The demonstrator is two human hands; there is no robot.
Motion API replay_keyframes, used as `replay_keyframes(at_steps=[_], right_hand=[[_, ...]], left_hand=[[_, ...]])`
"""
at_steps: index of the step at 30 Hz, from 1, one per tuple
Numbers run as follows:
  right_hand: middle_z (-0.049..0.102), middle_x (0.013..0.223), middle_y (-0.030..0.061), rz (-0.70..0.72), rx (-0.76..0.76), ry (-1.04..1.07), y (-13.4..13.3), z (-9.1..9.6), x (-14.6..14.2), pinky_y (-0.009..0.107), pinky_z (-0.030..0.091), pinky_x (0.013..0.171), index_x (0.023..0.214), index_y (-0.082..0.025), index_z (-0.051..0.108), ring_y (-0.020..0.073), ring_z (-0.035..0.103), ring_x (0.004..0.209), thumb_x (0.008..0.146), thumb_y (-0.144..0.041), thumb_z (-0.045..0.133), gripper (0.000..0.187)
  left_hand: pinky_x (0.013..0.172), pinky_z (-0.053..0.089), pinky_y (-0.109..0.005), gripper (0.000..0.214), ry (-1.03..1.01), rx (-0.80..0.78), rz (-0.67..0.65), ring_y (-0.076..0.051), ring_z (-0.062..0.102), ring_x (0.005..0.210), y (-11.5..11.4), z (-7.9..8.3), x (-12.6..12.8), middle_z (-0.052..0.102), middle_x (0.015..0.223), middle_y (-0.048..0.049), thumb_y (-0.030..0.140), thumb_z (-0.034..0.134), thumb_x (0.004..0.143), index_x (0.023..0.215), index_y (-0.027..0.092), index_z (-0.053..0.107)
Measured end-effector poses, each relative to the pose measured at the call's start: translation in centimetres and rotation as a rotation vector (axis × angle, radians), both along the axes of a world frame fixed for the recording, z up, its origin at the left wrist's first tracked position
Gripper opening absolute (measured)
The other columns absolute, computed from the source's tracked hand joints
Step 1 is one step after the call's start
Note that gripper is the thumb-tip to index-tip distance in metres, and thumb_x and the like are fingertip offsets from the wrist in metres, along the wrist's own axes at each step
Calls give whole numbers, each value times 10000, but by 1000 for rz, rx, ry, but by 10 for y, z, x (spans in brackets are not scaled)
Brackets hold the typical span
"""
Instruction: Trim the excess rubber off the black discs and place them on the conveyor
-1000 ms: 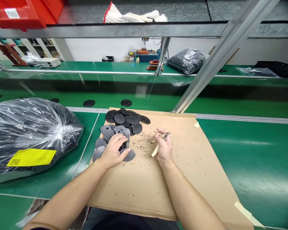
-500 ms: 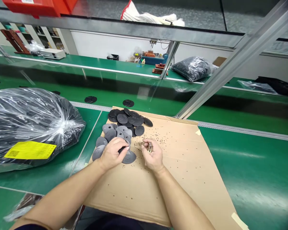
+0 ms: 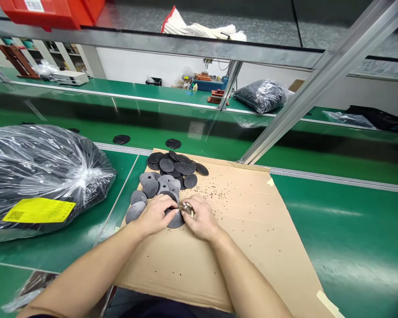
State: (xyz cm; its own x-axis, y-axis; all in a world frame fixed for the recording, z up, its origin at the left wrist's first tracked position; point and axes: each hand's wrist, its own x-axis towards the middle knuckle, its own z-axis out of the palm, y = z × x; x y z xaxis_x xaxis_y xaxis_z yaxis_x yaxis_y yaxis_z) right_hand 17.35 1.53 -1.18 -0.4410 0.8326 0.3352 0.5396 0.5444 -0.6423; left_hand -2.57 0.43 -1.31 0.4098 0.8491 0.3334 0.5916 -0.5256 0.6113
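My left hand pinches a round black plastic disc, tilted up off the cardboard; the fingers cover part of it. Closed around a small shiny metal nail clipper, my right hand is close against the disc's right edge. The clipper's tip meets the disc's edge near my left fingertips, but the exact contact is hidden. Below them lies a grey disc with raised marks. Loose grey discs lie to the left of my hands, and a heap of black discs lies beyond.
A cardboard sheet covers the green bench, with tiny dark scraps scattered on it. A large plastic bag with a yellow label stands at left. A metal post slants at right, under a shelf with a red bin.
My right hand has moved left with the nail clipper, up to the disc in my left hand. The disc now stands more tilted into view. The whole view has shifted slightly.
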Motion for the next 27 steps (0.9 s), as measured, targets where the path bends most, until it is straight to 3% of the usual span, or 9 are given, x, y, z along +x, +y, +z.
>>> replay_keyframes(at_steps=[5, 9, 11, 14, 16, 18, 23, 27], right_hand=[[615, 896, 46, 19, -34, -75, 0, 1, -2, 383, 423, 819, 950, -230, 642, 223, 551, 858, 749, -184, 619, 208], [610, 870, 46, 23, -3, 51, 0, -1, 0, 373, 431, 795, 933, -233, 632, 219, 551, 840, 773, -162, 578, 183], [594, 836, 40, -59, 37, 220, 0, -3, 3, 352, 436, 753, 905, -227, 608, 206, 547, 797, 789, -148, 547, 153], [561, 785, 20, -293, 62, 541, 1, -8, 9, 318, 429, 673, 892, -226, 559, 176, 522, 698, 820, -158, 518, 107], [552, 774, 10, -378, 48, 632, 3, -10, 13, 305, 423, 649, 902, -226, 543, 163, 509, 662, 837, -178, 515, 85], [558, 785, 12, -357, 30, 560, 5, -9, 14, 306, 426, 662, 899, -221, 549, 163, 520, 679, 832, -186, 529, 78], [587, 825, 32, -152, 15, 283, 5, -3, 7, 330, 441, 727, 854, -218, 590, 184, 549, 752, 787, -159, 548, 99], [589, 788, 25, -276, -32, 459, 7, -8, 9, 330, 451, 707, 849, -218, 586, 178, 548, 715, 814, -211, 547, 53]], left_hand=[[776, 470, -347, 130, 3, -5, 4, -182, 586, 839, 1, -2, -1, 660, 881, -50, 260, 551, 862, 900, 201, 661], [767, 470, -346, 132, -8, 7, 0, -180, 590, 832, 0, -1, -1, 661, 871, -48, 262, 539, 873, 892, 202, 656], [769, 469, -344, 132, -8, 4, 3, -180, 594, 837, 0, 0, 0, 661, 873, -46, 261, 534, 877, 884, 203, 652], [766, 468, -341, 126, 3, -15, 14, -181, 596, 840, 0, 1, 0, 661, 868, -42, 260, 539, 873, 871, 206, 653], [767, 466, -342, 121, 9, -27, 19, -183, 595, 839, 0, 1, 0, 661, 864, -41, 260, 546, 868, 870, 207, 654], [772, 463, -344, 120, 11, -32, 21, -182, 593, 837, 0, 1, 0, 660, 865, -42, 260, 547, 868, 870, 205, 653], [768, 461, -338, 126, 7, -21, 14, -180, 591, 843, 0, 0, 0, 653, 880, -42, 262, 534, 875, 884, 209, 648], [758, 464, -340, 122, 12, -22, 18, -187, 595, 843, 1, 0, -1, 655, 875, -44, 269, 542, 868, 884, 214, 651]])
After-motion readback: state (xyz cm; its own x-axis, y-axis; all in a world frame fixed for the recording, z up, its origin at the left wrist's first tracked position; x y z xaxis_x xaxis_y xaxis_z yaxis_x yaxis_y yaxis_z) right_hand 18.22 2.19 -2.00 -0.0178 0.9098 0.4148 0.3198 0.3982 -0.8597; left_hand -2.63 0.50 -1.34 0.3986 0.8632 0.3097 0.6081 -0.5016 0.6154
